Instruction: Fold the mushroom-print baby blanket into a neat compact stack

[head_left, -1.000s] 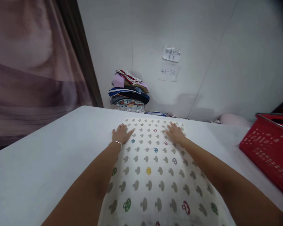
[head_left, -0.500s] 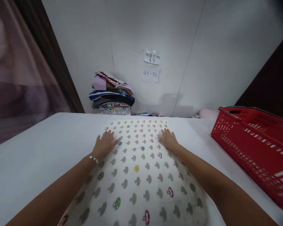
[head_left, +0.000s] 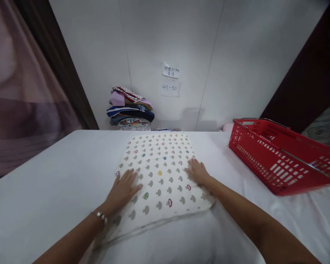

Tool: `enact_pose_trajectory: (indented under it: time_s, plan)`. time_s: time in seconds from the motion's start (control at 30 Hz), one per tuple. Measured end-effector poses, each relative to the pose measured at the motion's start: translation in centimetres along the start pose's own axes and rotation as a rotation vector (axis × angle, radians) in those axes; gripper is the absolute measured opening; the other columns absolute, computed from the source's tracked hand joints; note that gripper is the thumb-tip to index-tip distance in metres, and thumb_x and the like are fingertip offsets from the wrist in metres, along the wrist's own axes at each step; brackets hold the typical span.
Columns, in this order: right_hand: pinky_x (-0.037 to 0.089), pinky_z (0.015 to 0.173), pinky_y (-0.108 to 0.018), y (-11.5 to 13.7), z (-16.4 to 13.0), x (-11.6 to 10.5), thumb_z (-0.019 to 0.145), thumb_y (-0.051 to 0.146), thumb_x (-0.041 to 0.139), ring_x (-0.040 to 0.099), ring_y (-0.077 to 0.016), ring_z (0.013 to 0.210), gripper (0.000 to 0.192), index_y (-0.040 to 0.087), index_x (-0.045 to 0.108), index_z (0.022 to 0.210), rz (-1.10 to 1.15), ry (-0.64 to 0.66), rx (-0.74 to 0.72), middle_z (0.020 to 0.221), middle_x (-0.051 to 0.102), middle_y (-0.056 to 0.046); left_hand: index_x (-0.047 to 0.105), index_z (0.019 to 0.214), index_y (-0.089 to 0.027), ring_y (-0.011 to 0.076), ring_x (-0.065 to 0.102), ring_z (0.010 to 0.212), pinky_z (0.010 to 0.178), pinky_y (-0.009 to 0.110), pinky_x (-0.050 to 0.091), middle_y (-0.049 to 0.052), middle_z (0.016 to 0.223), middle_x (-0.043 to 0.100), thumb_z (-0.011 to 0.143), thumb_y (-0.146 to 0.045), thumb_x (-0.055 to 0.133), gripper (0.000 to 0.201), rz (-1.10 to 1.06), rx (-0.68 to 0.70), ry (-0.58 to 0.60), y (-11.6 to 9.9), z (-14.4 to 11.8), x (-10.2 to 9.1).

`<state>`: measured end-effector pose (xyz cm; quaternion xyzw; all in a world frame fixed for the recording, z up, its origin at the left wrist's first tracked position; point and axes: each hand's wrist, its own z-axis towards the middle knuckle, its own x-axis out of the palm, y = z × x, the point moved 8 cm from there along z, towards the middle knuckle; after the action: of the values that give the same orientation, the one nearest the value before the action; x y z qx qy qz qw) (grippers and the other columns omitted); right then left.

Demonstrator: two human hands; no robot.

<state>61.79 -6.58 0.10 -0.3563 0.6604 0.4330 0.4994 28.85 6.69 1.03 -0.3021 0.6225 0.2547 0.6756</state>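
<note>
White-sheeted table point(head_left: 44, 176) | mushroom-print cloth point(head_left: 159, 172) | red basket point(head_left: 277, 154) | grey wall point(head_left: 181, 36)

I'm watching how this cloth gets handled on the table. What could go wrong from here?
The mushroom-print cloth has its near edge by the table edge, so it may slide off. Both palms, left hand and right hand, lie flat on it and could push in wrinkles.

One mushroom-print cloth point(head_left: 159, 176) on the table. Two hands: left hand point(head_left: 123, 189), right hand point(head_left: 198, 171). One red basket point(head_left: 280, 157). One clothes stack point(head_left: 130, 109). Two paper notes point(head_left: 170, 79).
</note>
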Motion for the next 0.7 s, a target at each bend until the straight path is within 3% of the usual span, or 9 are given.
enact_pose_trajectory:
  time_s: [0.1, 0.2, 0.37, 0.47, 0.6, 0.7]
  plan:
    - [0.012, 0.111, -0.05, -1.4, -5.4, 1.3, 0.092, 0.056, 0.025, 0.008, -0.0246, 0.142, 0.065, 0.021, 0.024, 0.146, 0.036, -0.009, -0.006, 0.154, 0.015, -0.01, 0.035, 0.142, -0.024, 0.027, 0.021, 0.139, 0.112, 0.051, 0.018, 0.007, 0.15, 0.028, 0.087, -0.056, 0.031, 0.064, -0.006, -0.01, -0.005, 0.9, -3.9, 1.2]
    - [0.015, 0.11, -0.051, -2.2, -8.5, 1.7, 0.092, 0.053, 0.031, 0.011, -0.0256, 0.141, 0.059, 0.023, 0.029, 0.144, 0.058, -0.062, -0.003, 0.154, 0.018, -0.01, 0.034, 0.142, -0.025, 0.0262, 0.022, 0.139, 0.111, 0.05, 0.019, 0.006, 0.149, 0.028, 0.088, -0.054, 0.029, 0.062, -0.023, -0.026, -0.023, 1.5, -4.8, 1.1]
    - [0.019, 0.11, -0.049, -2.2, -9.3, 1.0, 0.092, 0.049, 0.033, 0.014, -0.0265, 0.141, 0.057, 0.018, 0.037, 0.14, 0.089, -0.123, -0.022, 0.152, 0.024, -0.011, 0.037, 0.141, -0.022, 0.0255, 0.024, 0.138, 0.111, 0.048, 0.021, 0.007, 0.149, 0.031, 0.088, -0.052, 0.03, 0.06, -0.052, -0.026, -0.026, 1.1, -3.8, 0.1]
    - [0.023, 0.111, -0.045, -3.4, -9.7, 0.3, 0.093, 0.046, 0.032, 0.019, -0.0241, 0.14, 0.055, 0.016, 0.04, 0.139, 0.22, -0.181, 0.024, 0.15, 0.03, -0.011, 0.039, 0.139, -0.018, 0.0259, 0.023, 0.138, 0.111, 0.047, 0.021, 0.01, 0.148, 0.032, 0.089, -0.05, 0.031, 0.06, -0.071, -0.069, -0.03, 0.7, -4.8, -0.3]
    - [0.026, 0.111, -0.042, -5.0, -12.6, -0.4, 0.093, 0.047, 0.028, 0.023, -0.0207, 0.139, 0.055, 0.018, 0.044, 0.137, 0.384, -0.348, 0.011, 0.146, 0.037, -0.007, 0.047, 0.133, -0.016, 0.0257, 0.025, 0.138, 0.111, 0.044, 0.024, 0.01, 0.146, 0.036, 0.09, -0.049, 0.031, 0.056, -0.116, 0.007, -0.105, -2.7, -8.2, -1.1]
    - [0.027, 0.11, -0.042, -4.2, -15.1, -0.1, 0.093, 0.042, 0.031, 0.026, -0.0208, 0.138, 0.05, 0.021, 0.047, 0.135, 0.346, -0.349, -0.09, 0.143, 0.042, -0.005, 0.048, 0.132, -0.017, 0.0248, 0.028, 0.137, 0.111, 0.043, 0.025, 0.009, 0.146, 0.036, 0.09, -0.052, 0.033, 0.057, -0.134, 0.16, -0.12, -6.5, -10.8, -0.9]
